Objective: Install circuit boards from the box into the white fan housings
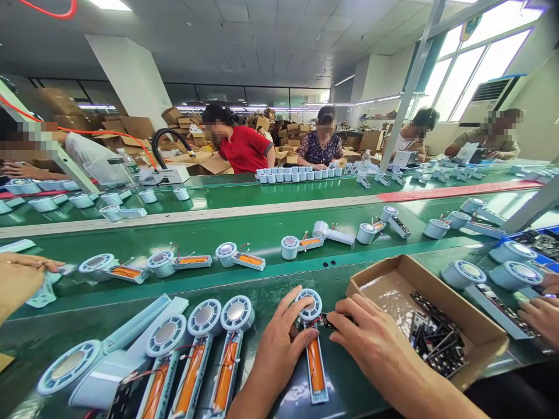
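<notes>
My left hand (pixel 277 343) grips the round white head of a pale blue fan half-shell (pixel 313 355) that lies on the green bench and has an orange battery in its handle. Thumb and fingers are closed around the head. My right hand (pixel 367 334) pinches a small black circuit board (pixel 329 320) against the shell, just below the head. Red wires run from the head toward the board.
A cardboard box (pixel 441 297) of black circuit boards stands right of my hands. Several open fan shells (pixel 205 355) lie to the left. More shells ride the green conveyor (pixel 262 233). Other people's hands (pixel 541 308) work at both sides; several workers sit across the line.
</notes>
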Tool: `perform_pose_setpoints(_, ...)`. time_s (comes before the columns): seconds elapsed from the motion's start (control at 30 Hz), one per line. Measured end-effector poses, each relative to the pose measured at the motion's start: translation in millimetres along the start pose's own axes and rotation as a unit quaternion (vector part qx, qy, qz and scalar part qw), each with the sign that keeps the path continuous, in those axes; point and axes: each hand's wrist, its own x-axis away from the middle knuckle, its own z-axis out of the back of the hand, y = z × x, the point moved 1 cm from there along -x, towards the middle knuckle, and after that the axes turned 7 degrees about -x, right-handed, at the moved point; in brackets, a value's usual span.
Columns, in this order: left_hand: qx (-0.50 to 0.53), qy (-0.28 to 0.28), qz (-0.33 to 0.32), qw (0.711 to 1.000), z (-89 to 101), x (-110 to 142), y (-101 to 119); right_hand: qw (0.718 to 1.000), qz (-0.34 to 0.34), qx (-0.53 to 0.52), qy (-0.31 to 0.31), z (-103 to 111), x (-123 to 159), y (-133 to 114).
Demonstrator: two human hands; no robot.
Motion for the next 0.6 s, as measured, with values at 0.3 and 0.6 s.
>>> perform_pose_setpoints(0.3,0.016,0.018,-0.001,1.000,-8.1,-1.6,-11.7,0.995,0.043,0.048,-0.069,12.1,-10.3,0.7)
perform_pose_setpoints(0.6,0.080,0.006,0.017,0.997,-7.9,2.7,-10.8,0.989,-0.104,-0.084,-0.067,-19.6,25.4,-1.9)
